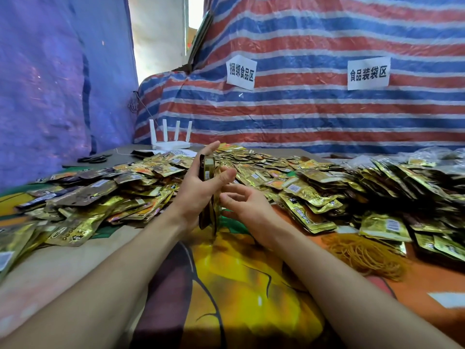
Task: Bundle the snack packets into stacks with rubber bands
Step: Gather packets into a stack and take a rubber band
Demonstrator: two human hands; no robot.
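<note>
The left hand grips an upright stack of gold foil snack packets. Just beside it at 4 o'clock is the loosely curled right hand. Loose gold packets heap across the bench from 9 to 3 o'clock, and tan rubber bands lie at 4 o'clock.

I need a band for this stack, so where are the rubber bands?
Head view, right side: the rubber bands lie heaped on the cloth, just right of the right forearm and in front of the gold snack packets.
</note>
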